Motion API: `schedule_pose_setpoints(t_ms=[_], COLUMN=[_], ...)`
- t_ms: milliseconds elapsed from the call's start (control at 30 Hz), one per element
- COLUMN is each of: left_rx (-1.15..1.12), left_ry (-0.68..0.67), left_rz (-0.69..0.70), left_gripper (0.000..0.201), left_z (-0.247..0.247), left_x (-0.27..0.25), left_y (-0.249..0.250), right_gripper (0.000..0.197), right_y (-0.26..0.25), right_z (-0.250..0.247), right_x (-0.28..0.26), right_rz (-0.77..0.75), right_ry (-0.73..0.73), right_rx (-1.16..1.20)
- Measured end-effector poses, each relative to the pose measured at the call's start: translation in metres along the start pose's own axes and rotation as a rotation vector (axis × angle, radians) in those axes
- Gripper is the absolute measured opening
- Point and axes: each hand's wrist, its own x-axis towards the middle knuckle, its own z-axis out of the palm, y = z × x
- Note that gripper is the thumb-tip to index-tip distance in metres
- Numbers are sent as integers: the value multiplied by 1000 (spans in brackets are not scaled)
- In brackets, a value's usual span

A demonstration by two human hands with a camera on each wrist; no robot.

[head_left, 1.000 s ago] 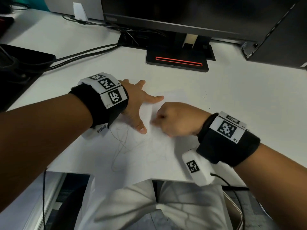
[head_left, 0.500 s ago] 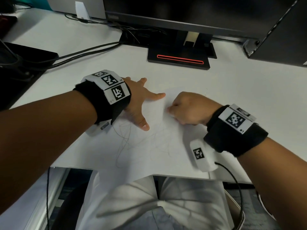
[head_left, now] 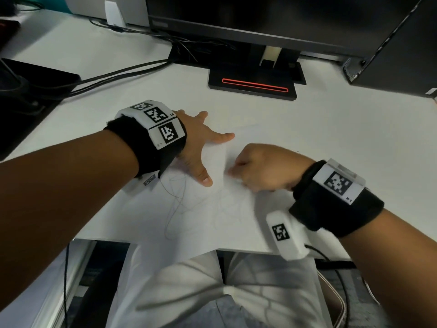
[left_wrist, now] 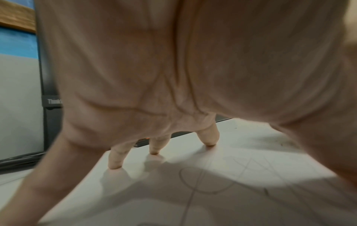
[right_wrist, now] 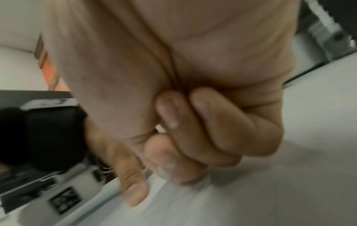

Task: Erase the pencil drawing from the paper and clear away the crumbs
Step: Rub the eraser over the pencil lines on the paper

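the paper (head_left: 212,209) lies flat at the near edge of the worktop (head_left: 331,129), faint pencil drawing (head_left: 179,204) left at its 7 o'clock part; short firm strokes should lift it without creasing. the left hand (head_left: 196,143) presses it, fingers spread, at 10 o'clock. the right hand (head_left: 262,171), fist curled on something hidden, likely an eraser, now sits nearer than half a second ago.

two hands (head_left: 196,147), one paper (head_left: 212,209), one monitor (head_left: 260,20)
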Motion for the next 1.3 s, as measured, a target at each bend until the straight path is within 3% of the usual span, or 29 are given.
schedule_pose_setpoints(t_ms=[100, 200, 267, 400, 533, 667, 833, 933, 1067, 1200, 1300], left_rx=[-5, 5, 6, 1, 8, 9, 23, 21, 20, 39, 38], left_ry=[6, 7, 4, 7, 13, 17, 12, 4, 0, 3, -6], left_rz=[-6, -3, -2, -5, -5, -11, -2, -9, -6, -9, -9], left_gripper=[123, 123, 124, 124, 122, 122, 123, 123, 123, 124, 124], left_z=[1, 1, 0, 1, 1, 1, 0, -1, 0, 0, -2], left_x=[-1, -1, 0, -2, -1, -2, -1, -2, -1, -2, -2], left_y=[1, 2, 2, 2, 2, 3, 2, 3, 2, 4, 3], right_gripper=[40, 42, 41, 40, 42, 41, 45, 44, 45, 46, 44], right_y=[4, -5, -2, 7, 2, 11, 5, 11, 2, 13, 8], right_z=[-8, 8, 6, -9, 7, -5, 11, -1, 16, 4, 12], right_x=[0, -1, 0, 1, -4, -5, -10, -10, -17, -16, -21], right_rz=[26, -57, -35, 24, -65, -7, -79, -30, -130, -56, -103], right_ry=[100, 36, -8, 127, 17, 91, 6, 75, 10, 69, 42], right_rx=[-3, -61, -42, -27, -85, -26, -100, -65, -130, -86, -104])
